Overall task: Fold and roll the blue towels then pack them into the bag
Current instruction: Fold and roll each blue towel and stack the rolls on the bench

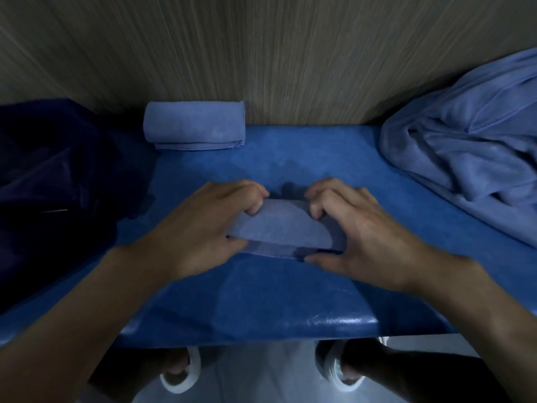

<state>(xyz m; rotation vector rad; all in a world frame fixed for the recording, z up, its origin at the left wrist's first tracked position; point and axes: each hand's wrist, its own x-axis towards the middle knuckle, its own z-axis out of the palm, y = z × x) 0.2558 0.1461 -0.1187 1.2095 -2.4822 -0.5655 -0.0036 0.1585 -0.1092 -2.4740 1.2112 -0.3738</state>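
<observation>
The main risk is the towel (279,228) springing open. Its free flap lies flat on the bench (261,301) at the near side of the bundle, just under both thumbs. If either hand lets go before that edge is tucked beneath, the turns would probably slacken. Uneven pressure is a second risk. If one hand rolls ahead of the other, the bundle could cone out at one end and pack badly beside the finished roll (194,125), which sits at upper centre-left against the wall. Soft cloth on a slick padded bench may also slide instead of turning. Carrying a loose bundle to the bag (52,175), the dark mass at the left edge, could undo it on the way.

The left hand (203,225) grips the left end of the towel at frame centre. Its fingers (252,196) curl over the far side and its thumb presses in at the near side. The right hand (348,228) mirrors this on the right end. Its fingers (319,196) hook tightly over the top and its thumb lies low along the flap. Neither hand is spread; both are closed round the cloth.

The unfolded pile (465,141) waits at the right of the frame, well apart from the hands.
</observation>
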